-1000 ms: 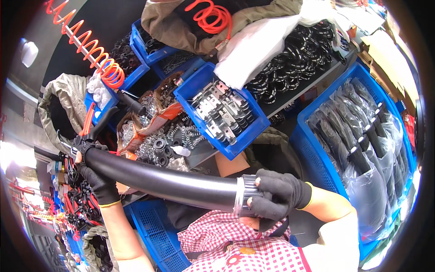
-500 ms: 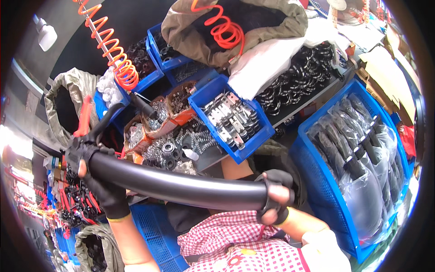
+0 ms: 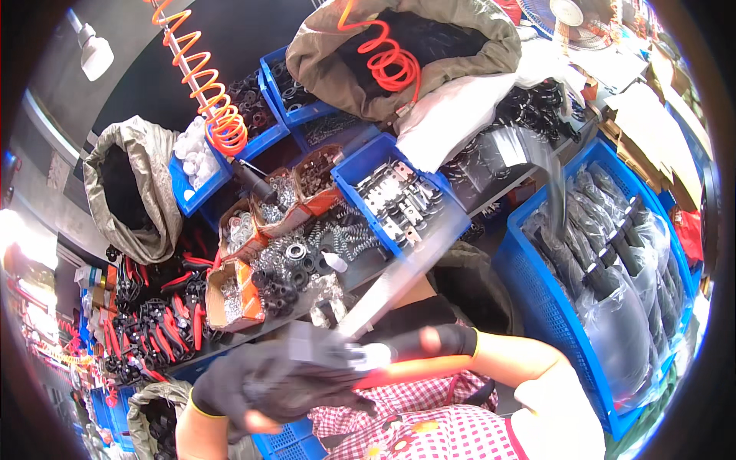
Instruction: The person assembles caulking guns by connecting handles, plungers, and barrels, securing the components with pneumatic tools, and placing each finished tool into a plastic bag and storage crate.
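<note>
In front of my apron, my left hand [image 3: 287, 376], in a black fingerless glove, is bent round something dark, smeared by motion. My right hand [image 3: 437, 342], gloved the same way, reaches across to it from the right; its fingers are blurred. From between the hands a long grey shaft [image 3: 399, 287] runs up and right, past the corner of a blue bin. A reddish strip [image 3: 410, 372] lies below my right hand. A smeared grey hooked shape [image 3: 558, 188] hangs over the right-hand crate; whether it joins the shaft I cannot tell.
Red-handled tools [image 3: 161, 337] pile up at left. A blue bin of metal clips [image 3: 399, 199], springs [image 3: 349, 234] and small boxes [image 3: 230, 295] cover the bench. At right stands a blue crate [image 3: 529, 307] with bagged black parts. Orange coiled hoses [image 3: 226, 126] hang above.
The broad black curved tube spanning both hands no longer shows that way. My left hand has come down and right, my right hand inward, so they nearly meet. A smeared grey shaft now points up-right.
</note>
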The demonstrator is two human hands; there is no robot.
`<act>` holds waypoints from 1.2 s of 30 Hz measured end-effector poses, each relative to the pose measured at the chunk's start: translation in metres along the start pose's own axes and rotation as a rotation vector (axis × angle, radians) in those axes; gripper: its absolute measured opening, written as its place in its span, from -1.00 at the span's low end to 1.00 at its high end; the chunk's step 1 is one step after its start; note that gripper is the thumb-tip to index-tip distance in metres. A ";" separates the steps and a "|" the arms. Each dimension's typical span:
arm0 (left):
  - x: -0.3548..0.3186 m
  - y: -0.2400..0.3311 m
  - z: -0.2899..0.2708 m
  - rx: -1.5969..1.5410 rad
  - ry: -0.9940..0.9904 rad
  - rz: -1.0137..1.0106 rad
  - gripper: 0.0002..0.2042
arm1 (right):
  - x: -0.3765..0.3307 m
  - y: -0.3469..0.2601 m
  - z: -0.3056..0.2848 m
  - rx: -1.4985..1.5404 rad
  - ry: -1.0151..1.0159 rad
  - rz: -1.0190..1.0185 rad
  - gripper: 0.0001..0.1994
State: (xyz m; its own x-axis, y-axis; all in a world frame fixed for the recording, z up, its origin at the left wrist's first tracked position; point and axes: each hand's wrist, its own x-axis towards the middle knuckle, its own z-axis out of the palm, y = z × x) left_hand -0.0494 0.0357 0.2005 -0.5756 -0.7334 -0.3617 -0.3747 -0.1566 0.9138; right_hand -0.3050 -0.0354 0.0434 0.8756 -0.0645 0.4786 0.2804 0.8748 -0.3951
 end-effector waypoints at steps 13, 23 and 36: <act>0.022 0.018 -0.011 0.204 0.060 0.002 -0.20 | 0.005 -0.013 -0.012 -0.499 -0.021 0.416 -0.56; 0.030 0.018 0.002 0.805 0.379 0.071 -0.26 | -0.060 -0.110 0.061 -0.952 0.828 -0.785 -0.05; 0.121 0.070 -0.002 0.485 0.188 0.167 -0.27 | -0.039 -0.070 0.051 -2.378 1.241 -1.004 -0.82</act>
State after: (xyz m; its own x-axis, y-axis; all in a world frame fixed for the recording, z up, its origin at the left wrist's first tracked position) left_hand -0.1439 -0.0648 0.2208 -0.5327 -0.8349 -0.1385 -0.6067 0.2626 0.7503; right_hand -0.3790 -0.0694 0.0920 -0.0606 -0.5094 0.8584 -0.4938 -0.7321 -0.4693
